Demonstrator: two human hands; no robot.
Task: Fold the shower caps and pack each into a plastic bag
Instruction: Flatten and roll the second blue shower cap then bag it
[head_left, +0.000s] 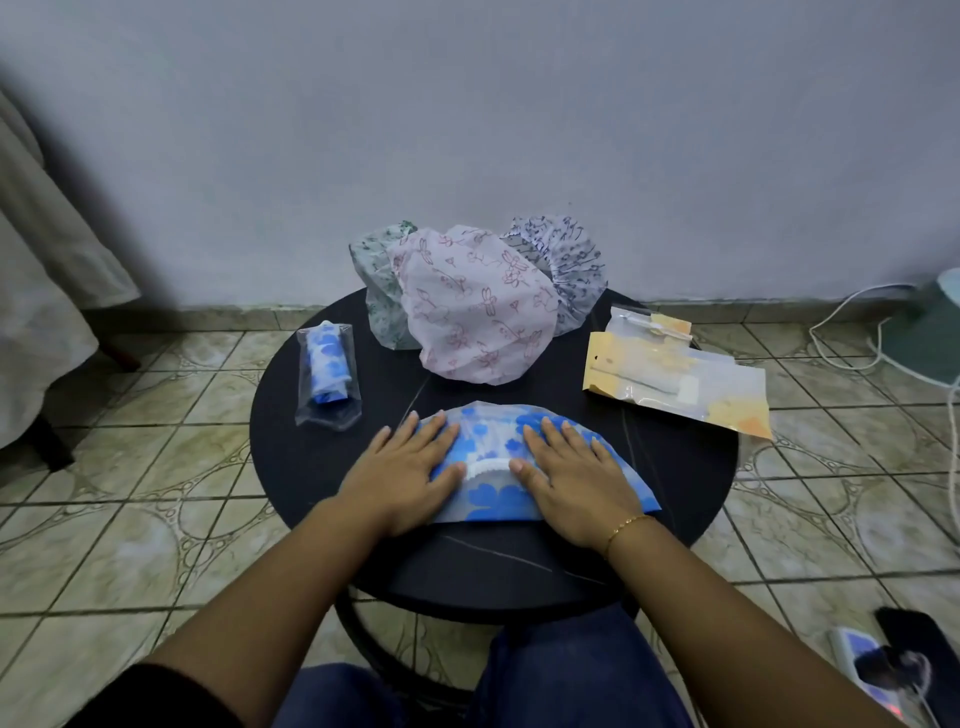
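Packed cap (327, 368) at far left of the round black table (291, 467): 1 blue-flowered cap rolled inside a clear bag, long axis running away from the person, well apart from both hands, looks done

Left hand (410, 467) lies flat, fingers straight and spread, palm pressing the left end of the blue cap (491, 441), gripping nothing. Blue cap sits at the near middle of the table, folded to a half-moon: straight fold edge toward the person, curved edge pointing away toward the wall, long axis running left-right across the body. White elastic band (488, 466) shows between the 2 thumbs. Right hand (571, 480) same pose on the right end, flat, fingers straight, pressing not pinching, gold bracelet (626, 526) on the wrist

Key relation: cap is directly under both palms, 1 hand per end, neither clearly nearer to the middle. Judgement: step in hand is flattening after the first fold; next fold likely brings 1 end over the other along that left-right axis, either hand could lead

Behind, at the far edge, 3 unfolded caps in a heap: green-print cap (376, 291), pink cap (470, 306) in front, dark-print cap (569, 260). Far right: stack of empty bags (675, 379) with yellow headers, nearer the right hand, lying flat and skewed
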